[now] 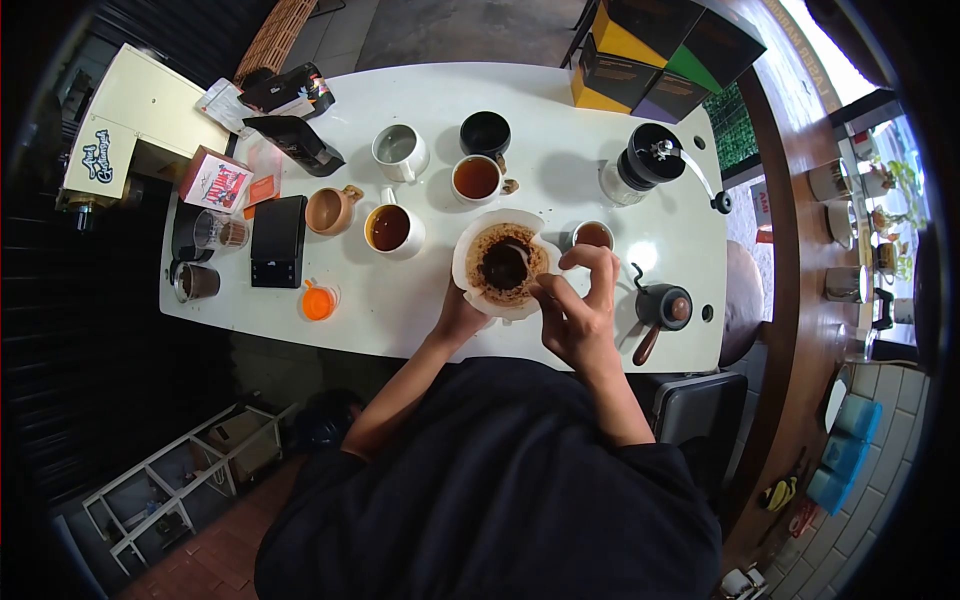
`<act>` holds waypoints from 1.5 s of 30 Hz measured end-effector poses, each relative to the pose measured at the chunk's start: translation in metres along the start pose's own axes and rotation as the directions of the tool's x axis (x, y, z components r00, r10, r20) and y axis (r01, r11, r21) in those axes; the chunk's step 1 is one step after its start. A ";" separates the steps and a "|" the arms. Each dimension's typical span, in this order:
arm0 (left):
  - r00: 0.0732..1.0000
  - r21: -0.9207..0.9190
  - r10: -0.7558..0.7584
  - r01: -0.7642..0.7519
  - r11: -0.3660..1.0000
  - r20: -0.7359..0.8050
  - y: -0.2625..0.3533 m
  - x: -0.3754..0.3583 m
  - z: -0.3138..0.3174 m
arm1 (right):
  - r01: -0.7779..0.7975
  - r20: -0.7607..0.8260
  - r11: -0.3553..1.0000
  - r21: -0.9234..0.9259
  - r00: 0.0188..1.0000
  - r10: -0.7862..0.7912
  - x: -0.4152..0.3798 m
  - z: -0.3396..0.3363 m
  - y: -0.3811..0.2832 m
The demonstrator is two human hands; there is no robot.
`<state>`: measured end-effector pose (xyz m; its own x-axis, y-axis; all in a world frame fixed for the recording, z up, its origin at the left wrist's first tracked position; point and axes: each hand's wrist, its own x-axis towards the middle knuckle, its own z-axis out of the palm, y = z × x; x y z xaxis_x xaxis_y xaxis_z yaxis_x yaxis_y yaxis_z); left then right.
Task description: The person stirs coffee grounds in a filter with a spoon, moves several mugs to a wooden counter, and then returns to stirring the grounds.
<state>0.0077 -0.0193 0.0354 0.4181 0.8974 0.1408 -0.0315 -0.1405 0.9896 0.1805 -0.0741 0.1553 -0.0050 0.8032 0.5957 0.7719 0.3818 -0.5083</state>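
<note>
In the middle of the head view, a white paper coffee filter (pixel 464 262) is held up, wet brown coffee grounds (pixel 503 266) lining its inside around a dark hollow. My left hand (pixel 461 316) grips it from the left and below; the fingers disappear beneath, along with most of the dripper holding it. At the right side, my right hand (pixel 582 315) pinches the filter's edge between thumb and fingers. Just beyond the right fingers stands a cup of brown liquid (pixel 594 235). White mugs of amber drink (pixel 388 228) and reddish drink (pixel 476 180) stand farther out.
A gooseneck kettle (pixel 664 307) and a hand grinder (pixel 650 158) are on the right. Leftward lie a black scale (pixel 278 242), an orange-topped container (pixel 319 301) and a brown cup (pixel 328 211). Another white mug (pixel 399 152) and a black bowl (pixel 486 134) stand behind.
</note>
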 end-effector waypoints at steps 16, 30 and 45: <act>0.999 0.110 0.034 -0.037 0.993 0.029 -0.015 0.000 -0.003 | -0.017 0.087 0.986 0.165 0.996 0.003 0.002 -0.003 -0.012; 0.998 0.019 0.053 -0.052 0.998 -0.023 -0.005 0.003 0.001 | 0.012 -0.018 0.996 -0.087 1.000 -0.014 -0.002 0.009 -0.007; 0.996 0.087 0.086 -0.086 0.992 -0.002 -0.012 0.003 -0.002 | 0.002 0.066 1.000 -0.022 0.998 0.000 0.005 -0.005 -0.006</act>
<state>0.0073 -0.0138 0.0237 0.4121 0.8827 0.2259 0.0121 -0.2532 0.9673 0.1794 -0.0745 0.1643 -0.0471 0.8316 0.5534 0.7857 0.3729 -0.4936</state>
